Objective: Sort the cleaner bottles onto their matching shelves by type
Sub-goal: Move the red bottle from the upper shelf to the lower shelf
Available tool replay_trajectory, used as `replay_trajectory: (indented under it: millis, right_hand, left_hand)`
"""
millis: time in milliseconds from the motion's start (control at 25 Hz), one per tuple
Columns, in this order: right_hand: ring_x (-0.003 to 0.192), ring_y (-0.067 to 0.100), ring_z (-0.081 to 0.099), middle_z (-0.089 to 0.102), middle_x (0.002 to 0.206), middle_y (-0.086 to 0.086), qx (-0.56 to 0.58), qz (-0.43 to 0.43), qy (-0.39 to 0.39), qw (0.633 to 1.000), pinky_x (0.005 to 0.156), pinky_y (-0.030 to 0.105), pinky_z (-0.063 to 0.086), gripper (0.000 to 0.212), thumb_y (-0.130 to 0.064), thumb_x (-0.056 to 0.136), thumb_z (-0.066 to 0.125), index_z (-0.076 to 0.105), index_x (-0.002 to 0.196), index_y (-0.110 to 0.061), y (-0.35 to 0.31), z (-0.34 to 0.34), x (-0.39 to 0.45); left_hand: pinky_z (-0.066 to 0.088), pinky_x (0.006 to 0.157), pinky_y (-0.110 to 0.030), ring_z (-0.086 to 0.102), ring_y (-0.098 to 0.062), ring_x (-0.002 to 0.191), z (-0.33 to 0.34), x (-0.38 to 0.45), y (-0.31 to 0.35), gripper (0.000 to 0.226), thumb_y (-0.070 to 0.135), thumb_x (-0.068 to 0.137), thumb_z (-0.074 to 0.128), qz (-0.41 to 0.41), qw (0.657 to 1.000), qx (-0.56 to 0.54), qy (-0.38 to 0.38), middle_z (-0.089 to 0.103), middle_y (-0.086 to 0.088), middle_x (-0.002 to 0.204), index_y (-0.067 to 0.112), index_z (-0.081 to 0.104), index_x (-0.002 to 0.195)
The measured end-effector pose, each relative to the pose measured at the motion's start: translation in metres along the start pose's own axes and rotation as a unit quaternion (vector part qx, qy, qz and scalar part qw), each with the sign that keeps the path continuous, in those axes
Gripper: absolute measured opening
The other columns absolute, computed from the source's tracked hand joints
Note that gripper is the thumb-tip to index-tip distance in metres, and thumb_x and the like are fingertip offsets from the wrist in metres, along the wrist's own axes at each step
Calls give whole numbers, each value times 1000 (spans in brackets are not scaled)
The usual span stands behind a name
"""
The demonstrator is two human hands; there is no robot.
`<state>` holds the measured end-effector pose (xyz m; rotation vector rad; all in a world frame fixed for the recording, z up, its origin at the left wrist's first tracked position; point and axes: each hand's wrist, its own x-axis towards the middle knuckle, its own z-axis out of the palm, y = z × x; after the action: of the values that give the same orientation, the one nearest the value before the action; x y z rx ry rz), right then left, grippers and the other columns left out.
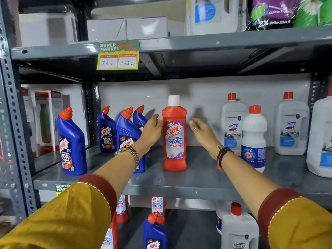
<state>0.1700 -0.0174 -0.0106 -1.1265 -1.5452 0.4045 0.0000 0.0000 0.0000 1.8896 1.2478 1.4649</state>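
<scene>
A red Harpic bathroom cleaner bottle (174,137) with a white cap stands upright in the middle of the grey middle shelf (197,184). My left hand (152,130) is just left of it, fingers apart, fingertips at the bottle's shoulder. My right hand (201,130) hovers open a little to the right, not touching it. Several blue Harpic toilet cleaner bottles (71,141) stand on the left of the shelf. White Domex bottles (233,123) and a white Rin bottle (253,139) stand on the right.
The lower shelf holds red bathroom cleaner bottles (158,207), a blue Harpic bottle (154,232) and a white Domex bottle (237,229). The top shelf carries white boxes (125,29) and a white jug (213,15). A price tag (118,55) hangs on its edge.
</scene>
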Motion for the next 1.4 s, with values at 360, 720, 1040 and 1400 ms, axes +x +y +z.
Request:
replay_trajectory:
  millis: [360, 720, 1040, 1400]
  right_hand:
    - [83, 16, 64, 68, 110, 16, 138, 36, -23, 989, 67, 22, 51, 21, -18, 90, 54, 62, 106, -6, 10, 24, 14]
    - [71, 3, 68, 71, 87, -1, 131, -8, -36, 991, 63, 22, 58, 13, -21, 88, 57, 64, 99, -16, -32, -19, -61]
    - [78, 3, 68, 71, 87, -7, 146, 29, -99, 984, 69, 23, 58, 13, -15, 87, 58, 65, 88, -25, 7, -38, -179]
    - [101, 20, 66, 69, 109, 12, 110, 137, -113, 978, 89, 38, 53, 23, -7, 87, 56, 61, 108, -13, 167, 17, -258]
  left_hand:
    - [52, 92, -44, 60, -22, 97, 4, 5, -10, 25, 19, 91, 52, -34, 992, -114, -35, 62, -4, 96, 10, 57, 114]
    - [54, 56, -14, 62, 0, 67, -8, -83, 37, 12, 16, 91, 51, 18, 985, -172, -22, 58, 0, 85, 18, 60, 98]
    - [54, 71, -20, 64, -4, 82, 22, -191, -11, 21, 20, 84, 58, 26, 976, -201, -80, 72, 12, 82, 26, 64, 103]
    - [47, 73, -23, 49, 0, 67, 106, -264, -152, 35, 18, 76, 55, -116, 982, -134, -68, 60, 1, 77, 21, 58, 111]
